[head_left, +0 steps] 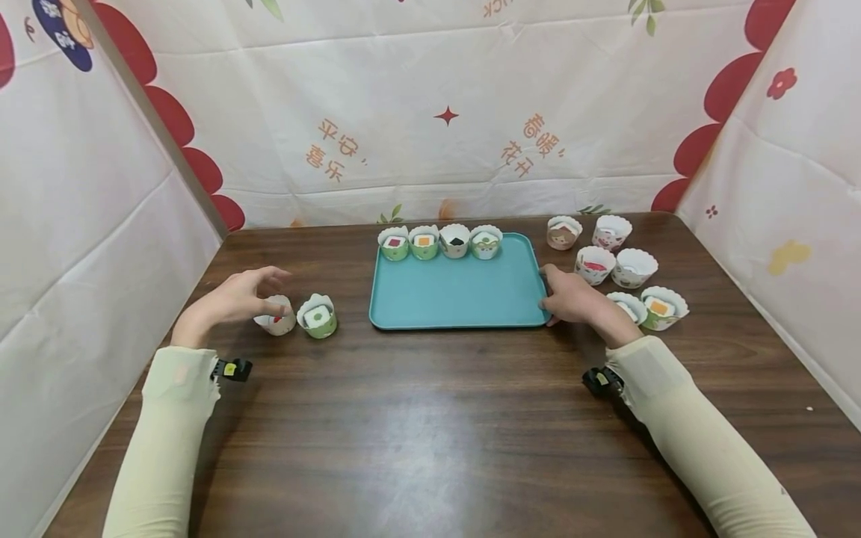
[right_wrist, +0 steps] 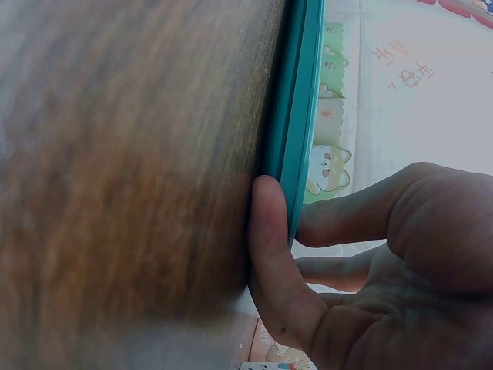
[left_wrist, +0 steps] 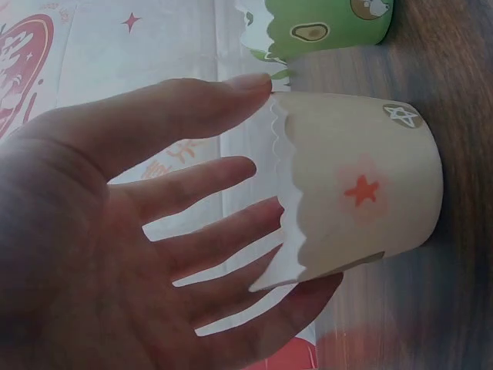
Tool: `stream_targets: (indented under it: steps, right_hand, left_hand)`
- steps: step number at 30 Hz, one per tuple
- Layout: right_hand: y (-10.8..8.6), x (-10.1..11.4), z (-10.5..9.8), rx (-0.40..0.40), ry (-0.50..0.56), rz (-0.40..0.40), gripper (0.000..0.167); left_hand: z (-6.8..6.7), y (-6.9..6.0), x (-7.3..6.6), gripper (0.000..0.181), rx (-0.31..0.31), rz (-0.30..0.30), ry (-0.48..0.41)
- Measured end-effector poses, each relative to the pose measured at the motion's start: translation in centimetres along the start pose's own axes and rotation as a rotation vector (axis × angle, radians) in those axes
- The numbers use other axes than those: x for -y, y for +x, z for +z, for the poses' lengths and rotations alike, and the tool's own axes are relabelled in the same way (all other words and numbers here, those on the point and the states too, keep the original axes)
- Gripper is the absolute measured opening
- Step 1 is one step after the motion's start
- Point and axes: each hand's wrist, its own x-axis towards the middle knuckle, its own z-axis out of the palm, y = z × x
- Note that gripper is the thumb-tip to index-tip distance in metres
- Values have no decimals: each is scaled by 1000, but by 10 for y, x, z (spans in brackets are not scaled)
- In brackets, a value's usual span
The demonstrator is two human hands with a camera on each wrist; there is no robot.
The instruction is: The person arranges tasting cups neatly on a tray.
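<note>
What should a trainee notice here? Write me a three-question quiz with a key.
1. Count: how many cups stand on the tray?
2. True or false: in the head view, the right hand grips the tray's left end.
3. Pick one: in the left wrist view, what marks the middle of the white cup nearest the left hand?
A) a blue fish
B) a red star
C) a yellow moon

Key: 1. Four. 2. False; it grips the right end. 3. B.
</note>
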Motion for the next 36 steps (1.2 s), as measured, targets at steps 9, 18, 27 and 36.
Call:
stream_targets:
  steps: [9, 18, 27, 36]
  right_hand:
    - [1, 2, -2, -9, -14, -4, 66]
    - [1, -1, -2, -12, -17, 10, 66]
    - [2, -3, 1, -15, 0, -8, 66]
    - [1, -1, -1, -8, -4, -11, 66]
  left_hand:
    - [-2, -5, -1, 64, 65, -33, 4]
    - [0, -2, -6, 59, 84, -57, 57]
    - [7, 4, -1, 60, 67, -100, 82]
    - [8, 6, 2, 54, 35, -97, 87]
